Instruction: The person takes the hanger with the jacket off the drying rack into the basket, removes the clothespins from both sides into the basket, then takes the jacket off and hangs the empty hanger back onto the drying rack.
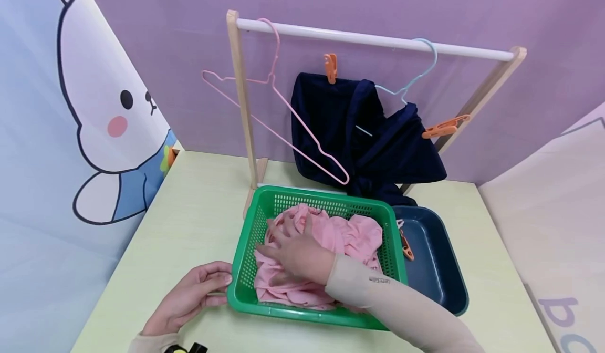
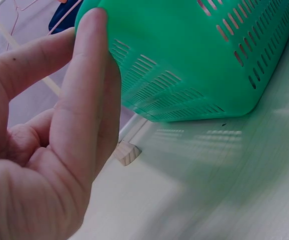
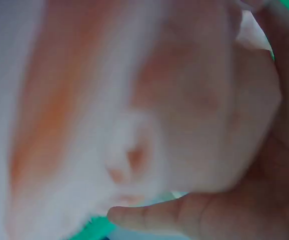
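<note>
A green plastic basket (image 1: 242, 269) with slotted walls stands on the table, holding a heap of pink cloth (image 1: 331, 235). My right hand (image 1: 300, 253) lies on the cloth inside the basket with its fingers spread; in the right wrist view, blurred pale cloth fills much of the picture beside the right thumb (image 3: 149, 217). At the basket's near left corner, my left hand (image 1: 194, 292) holds the rim between thumb and fingers. The left wrist view shows the left fingers (image 2: 79, 100) against the basket's outer wall (image 2: 184, 60).
Behind the basket stands a drying rack (image 1: 373, 40). A bare pink hanger (image 1: 302, 127) and a blue hanger (image 1: 420, 77) hang there; a dark navy garment (image 1: 331, 127) hangs there with orange clips (image 1: 441, 128). Right of the basket lies a dark blue tub (image 1: 430, 258) with a clothespin (image 1: 406, 246).
</note>
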Tool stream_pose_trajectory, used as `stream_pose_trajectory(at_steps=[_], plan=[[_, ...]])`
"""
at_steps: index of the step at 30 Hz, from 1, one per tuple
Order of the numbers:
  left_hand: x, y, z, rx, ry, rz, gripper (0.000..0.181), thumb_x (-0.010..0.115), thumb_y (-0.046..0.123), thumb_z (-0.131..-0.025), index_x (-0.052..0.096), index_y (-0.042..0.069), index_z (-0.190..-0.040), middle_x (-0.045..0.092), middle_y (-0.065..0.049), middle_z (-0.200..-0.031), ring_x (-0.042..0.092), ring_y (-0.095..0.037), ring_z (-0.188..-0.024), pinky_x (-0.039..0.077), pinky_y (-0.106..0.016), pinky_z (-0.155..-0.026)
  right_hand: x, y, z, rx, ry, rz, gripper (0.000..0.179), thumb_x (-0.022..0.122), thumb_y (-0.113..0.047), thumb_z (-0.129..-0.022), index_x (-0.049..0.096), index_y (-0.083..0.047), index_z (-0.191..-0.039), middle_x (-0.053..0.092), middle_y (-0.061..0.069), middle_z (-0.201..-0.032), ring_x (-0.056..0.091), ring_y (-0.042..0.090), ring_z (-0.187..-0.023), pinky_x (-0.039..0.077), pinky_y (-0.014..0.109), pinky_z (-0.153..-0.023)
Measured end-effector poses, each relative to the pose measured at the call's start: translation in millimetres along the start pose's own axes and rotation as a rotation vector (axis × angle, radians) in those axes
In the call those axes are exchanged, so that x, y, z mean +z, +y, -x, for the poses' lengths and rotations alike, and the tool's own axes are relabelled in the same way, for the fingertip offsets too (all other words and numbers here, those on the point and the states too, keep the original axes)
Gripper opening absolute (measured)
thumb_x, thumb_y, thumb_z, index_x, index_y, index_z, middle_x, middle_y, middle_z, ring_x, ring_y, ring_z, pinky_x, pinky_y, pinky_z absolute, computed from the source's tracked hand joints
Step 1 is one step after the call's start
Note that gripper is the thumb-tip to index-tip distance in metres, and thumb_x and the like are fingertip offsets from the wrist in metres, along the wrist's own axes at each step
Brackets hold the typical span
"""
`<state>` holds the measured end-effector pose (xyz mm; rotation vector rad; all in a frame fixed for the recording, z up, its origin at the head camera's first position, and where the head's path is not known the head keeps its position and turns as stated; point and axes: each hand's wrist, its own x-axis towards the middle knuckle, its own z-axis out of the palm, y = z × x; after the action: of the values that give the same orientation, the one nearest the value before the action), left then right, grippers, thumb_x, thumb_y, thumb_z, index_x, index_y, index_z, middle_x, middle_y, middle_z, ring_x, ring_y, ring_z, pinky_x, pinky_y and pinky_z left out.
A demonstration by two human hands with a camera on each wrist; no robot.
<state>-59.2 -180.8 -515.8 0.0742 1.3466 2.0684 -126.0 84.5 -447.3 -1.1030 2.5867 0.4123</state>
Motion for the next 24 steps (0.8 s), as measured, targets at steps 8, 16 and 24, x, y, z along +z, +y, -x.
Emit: stream_pose_trajectory(at_steps=[8, 16, 24], plan=[[-0.2, -0.4, 0.7, 0.005, 0.000, 0.001, 0.021, 0.054, 0.006, -0.103, 0.061, 0.000, -0.122, 0.069, -0.011, -0.110, 0.070, -0.024, -0.097, 0.058, -0.038, -0.084, 35, 5, -15.3, 0.053, -0.180, -0.102, 0.085, 0.058, -0.074, -0.085, 0.018, -0.051, -0.156, 0.006, 0.003, -0.167, 0.019, 0.038, -0.148, 0.027, 0.073, -0.106], [-2.0, -0.9, 1.3, 0.003, -0.013, 0.002, 0.020, 0.053, 0.005, -0.104, 0.062, 0.001, -0.121, 0.069, -0.011, -0.110, 0.070, -0.024, -0.098, 0.058, -0.039, -0.085, 20, 10, 0.5, -0.002, -0.075, -0.155, 0.082, 0.054, -0.076, -0.087, 0.024, -0.046, -0.157, 0.009, 0.005, -0.167, 0.013, 0.043, -0.148, 0.027, 0.077, -0.103], [-1.3, 0.3, 0.7, 0.000, -0.004, -0.024, 0.020, 0.054, 0.007, -0.104, 0.062, 0.001, -0.121, 0.069, -0.011, -0.110, 0.070, -0.024, -0.098, 0.058, -0.039, -0.084, -6, 59, 67.3, 0.129, 0.235, -0.431, 0.081, 0.057, -0.067, -0.092, 0.029, -0.031, -0.159, 0.007, 0.016, -0.165, 0.013, 0.048, -0.146, 0.027, 0.074, -0.106]])
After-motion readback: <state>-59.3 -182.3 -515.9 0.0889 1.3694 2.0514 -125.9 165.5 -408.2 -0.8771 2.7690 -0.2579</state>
